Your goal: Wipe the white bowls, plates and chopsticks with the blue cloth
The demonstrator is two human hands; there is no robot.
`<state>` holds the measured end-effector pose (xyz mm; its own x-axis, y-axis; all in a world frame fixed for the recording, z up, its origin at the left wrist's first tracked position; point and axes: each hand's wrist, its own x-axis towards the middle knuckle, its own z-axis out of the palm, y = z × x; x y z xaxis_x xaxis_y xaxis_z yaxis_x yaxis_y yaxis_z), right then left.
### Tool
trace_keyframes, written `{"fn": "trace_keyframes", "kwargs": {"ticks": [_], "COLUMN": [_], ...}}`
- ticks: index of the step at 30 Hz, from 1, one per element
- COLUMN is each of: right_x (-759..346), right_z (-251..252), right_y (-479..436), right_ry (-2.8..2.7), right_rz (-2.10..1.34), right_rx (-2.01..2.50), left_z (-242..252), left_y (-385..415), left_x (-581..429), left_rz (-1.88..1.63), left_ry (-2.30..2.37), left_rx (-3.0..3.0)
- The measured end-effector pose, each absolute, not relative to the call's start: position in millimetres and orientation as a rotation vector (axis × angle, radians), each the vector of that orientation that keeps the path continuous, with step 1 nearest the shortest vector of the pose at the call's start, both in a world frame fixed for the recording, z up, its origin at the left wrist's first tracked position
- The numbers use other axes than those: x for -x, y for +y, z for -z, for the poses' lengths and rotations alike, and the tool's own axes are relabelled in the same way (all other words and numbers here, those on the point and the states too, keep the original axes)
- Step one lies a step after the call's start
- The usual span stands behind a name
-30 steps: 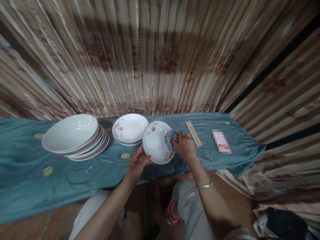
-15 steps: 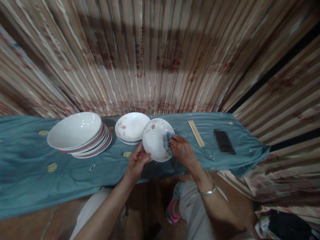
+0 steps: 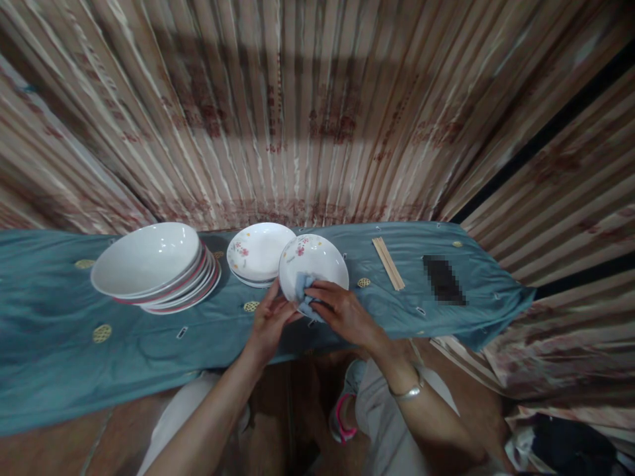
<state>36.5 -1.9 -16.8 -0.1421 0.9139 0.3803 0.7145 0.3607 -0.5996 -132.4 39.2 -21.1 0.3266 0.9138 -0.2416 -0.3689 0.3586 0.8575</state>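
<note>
A white plate (image 3: 325, 259) with red flowers near its rim is held tilted above the table's front half. My left hand (image 3: 270, 319) grips it by the lower left edge, thumb near the rim. Bunched in the fingers of my right hand (image 3: 342, 309) is a light blue cloth (image 3: 306, 294), pressed against the lower part of the plate's face. Just left of the held plate is a short stack of matching flowered plates (image 3: 265, 254); the held one overlaps its right side in view.
Large white bowls (image 3: 149, 261) stand stacked on several plates with red-banded rims at left. To the right lie wooden chopsticks (image 3: 388, 263) and a dark pixelated object (image 3: 444, 281). A green cloth (image 3: 59, 330) covers the table; curtains (image 3: 307, 119) hang behind.
My right hand has moved the cloth from the plate's right side to its lower left, closer to my left hand. The left hand still holds the plate in nearly the same place.
</note>
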Motion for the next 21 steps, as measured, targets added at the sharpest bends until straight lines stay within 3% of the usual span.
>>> {"fn": "trace_keyframes", "kwargs": {"ticks": [8, 21], "right_x": [-27, -29], "right_z": [10, 23], "right_y": [-2, 5], "right_ry": [-1.935, -1.912], "right_rz": [-0.417, -0.051], "right_rx": [1.288, 1.404], "left_z": [25, 27], "left_y": [33, 21], "left_x": [129, 121], "left_rz": [-0.867, -0.767], "left_ry": [0.774, 0.735], "left_rx": [-0.804, -0.802]}}
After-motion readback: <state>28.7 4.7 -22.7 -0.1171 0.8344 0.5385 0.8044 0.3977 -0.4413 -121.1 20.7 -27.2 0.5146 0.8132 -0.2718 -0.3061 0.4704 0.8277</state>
